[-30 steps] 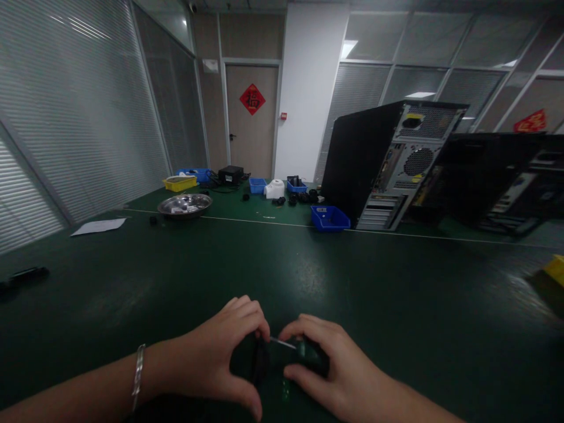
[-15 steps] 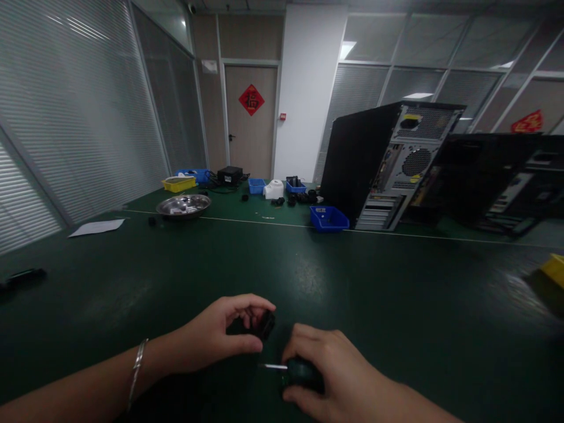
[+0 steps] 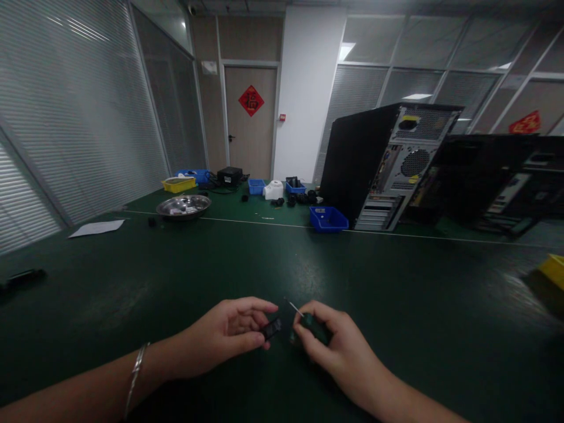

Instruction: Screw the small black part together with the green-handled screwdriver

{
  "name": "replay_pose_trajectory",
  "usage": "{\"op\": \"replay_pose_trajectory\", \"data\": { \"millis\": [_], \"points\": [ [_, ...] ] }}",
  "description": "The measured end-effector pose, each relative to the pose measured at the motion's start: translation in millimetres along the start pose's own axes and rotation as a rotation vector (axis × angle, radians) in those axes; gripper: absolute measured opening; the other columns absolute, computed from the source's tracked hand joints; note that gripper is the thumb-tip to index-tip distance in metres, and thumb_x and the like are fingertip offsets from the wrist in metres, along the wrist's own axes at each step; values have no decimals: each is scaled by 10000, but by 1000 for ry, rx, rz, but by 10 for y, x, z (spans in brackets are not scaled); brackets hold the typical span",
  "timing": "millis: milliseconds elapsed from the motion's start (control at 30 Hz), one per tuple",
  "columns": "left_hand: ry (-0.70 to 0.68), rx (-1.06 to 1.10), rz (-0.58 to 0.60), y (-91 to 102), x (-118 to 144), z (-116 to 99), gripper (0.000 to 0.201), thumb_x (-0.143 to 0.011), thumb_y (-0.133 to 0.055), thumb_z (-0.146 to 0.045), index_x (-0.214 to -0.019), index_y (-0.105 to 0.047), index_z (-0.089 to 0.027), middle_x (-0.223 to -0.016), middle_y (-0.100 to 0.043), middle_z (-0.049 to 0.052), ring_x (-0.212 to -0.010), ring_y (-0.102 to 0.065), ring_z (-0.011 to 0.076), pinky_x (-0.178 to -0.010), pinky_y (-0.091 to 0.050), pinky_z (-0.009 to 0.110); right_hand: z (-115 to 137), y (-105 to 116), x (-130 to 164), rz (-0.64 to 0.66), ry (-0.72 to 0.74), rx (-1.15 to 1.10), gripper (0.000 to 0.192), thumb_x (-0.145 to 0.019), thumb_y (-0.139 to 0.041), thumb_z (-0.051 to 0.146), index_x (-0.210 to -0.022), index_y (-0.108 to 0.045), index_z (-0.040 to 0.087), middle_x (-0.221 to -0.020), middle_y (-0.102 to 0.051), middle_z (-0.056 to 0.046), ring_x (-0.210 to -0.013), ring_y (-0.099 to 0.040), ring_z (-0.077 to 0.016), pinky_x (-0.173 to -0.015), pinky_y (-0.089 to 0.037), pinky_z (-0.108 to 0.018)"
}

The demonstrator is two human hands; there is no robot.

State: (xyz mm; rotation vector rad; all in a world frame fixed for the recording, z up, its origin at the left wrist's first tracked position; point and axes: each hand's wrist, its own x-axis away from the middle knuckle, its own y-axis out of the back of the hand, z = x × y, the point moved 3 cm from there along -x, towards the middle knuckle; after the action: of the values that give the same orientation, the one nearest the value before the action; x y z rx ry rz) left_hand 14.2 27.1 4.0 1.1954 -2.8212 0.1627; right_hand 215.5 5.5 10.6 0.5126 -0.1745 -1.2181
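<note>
While pinched in left hand point(image 3: 224, 338) betw. thumb and fingertips, small black part point(image 3: 270, 329) sits low-centre over green bench point(image 3: 185, 276), long axis running approx. 8-to-2 o'clock, upper end tipped toward right hand point(image 3: 332, 346). Right hand closed round small screwdriver point(image 3: 304, 317): dark green handle buried in fingers, thin metal shaft poking out toward 10 o'clock, tip just above and beside part's right end, not touching as far as can be told. Hands near each other, narrow gap only; part lies at 9 o'clock from driver grip, so left hand has it, right nearest w/ tool. Silver bracelet point(image 3: 133, 376) on left wrist. Nothing betw. hands or round them on mat. Well apart, far side of bench: steel bowl point(image 3: 184, 205) at 11 o'clock, paper sheet point(image 3: 97, 227) at 10, blue bin point(image 3: 328, 218) at 1, open PC tower point(image 3: 388, 164) behind it, more blue and yellow bins plus black bits by door wall. Yellow bin point(image 3: 553, 267) at 3 o'clock edge, black item point(image 3: 22, 276) at 9.
</note>
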Motion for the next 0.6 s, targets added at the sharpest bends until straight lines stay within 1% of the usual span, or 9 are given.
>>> {"op": "replay_pose_trajectory", "data": {
  "millis": [67,133,200,300,367,500,600],
  "points": [
    [-8,32,-5,-11,5,-1,261,-825,-688,-155,-1075,-629,-199,-955,-680,15,-917,-654,169,-866,-478,336,-4,-3,8,13,-57,-90,114,-899,-551,250,-866,-614,160,-665,-542,29,-537,-478,-103,-479,-383,-180],
    [-4,28,-4,-20,8,3,178,-832,-683,-167,-1004,-641,-186,-925,-680,9,-898,-650,158,-846,-476,313,1,-10,19,23,-102,-147,122,-905,-552,275,-910,-601,163,-650,-507,43,-488,-440,-88,-429,-350,-168],
    [11,-13,-19,-26,10,5,131,-848,-664,-195,-978,-656,-177,-913,-680,11,-879,-644,151,-829,-473,298,14,-22,28,36,-123,-171,134,-909,-551,286,-944,-592,163,-650,-493,49,-469,-424,-80,-413,-336,-163],
    [22,-64,-47,-42,11,0,134,-853,-652,-233,-971,-670,-172,-894,-676,11,-834,-638,147,-797,-473,290,43,-41,38,60,-114,-169,129,-906,-556,268,-970,-598,164,-658,-506,47,-474,-430,-80,-422,-341,-166],
    [22,-98,-57,-60,12,-4,139,-847,-656,-246,-962,-674,-170,-855,-673,4,-795,-637,145,-776,-471,285,72,-42,43,52,-80,-136,105,-891,-570,240,-949,-619,167,-670,-535,38,-508,-470,-93,-463,-377,-178],
    [43,-174,-59,-93,14,14,161,-858,-635,-278,-962,-685,-166,-794,-650,-3,-730,-627,138,-714,-468,268,141,-19,45,3,42,-9,60,-839,-617,174,-876,-664,171,-781,-654,-13,-722,-615,-161,-660,-472,-231],
    [52,-166,-62,-110,8,44,181,-856,-633,-291,-960,-692,-154,-755,-642,-5,-690,-618,132,-677,-466,257,141,-24,48,0,100,25,49,-835,-640,178,-868,-675,174,-817,-684,-29,-786,-647,-183,-723,-495,-255]
  ]
}}
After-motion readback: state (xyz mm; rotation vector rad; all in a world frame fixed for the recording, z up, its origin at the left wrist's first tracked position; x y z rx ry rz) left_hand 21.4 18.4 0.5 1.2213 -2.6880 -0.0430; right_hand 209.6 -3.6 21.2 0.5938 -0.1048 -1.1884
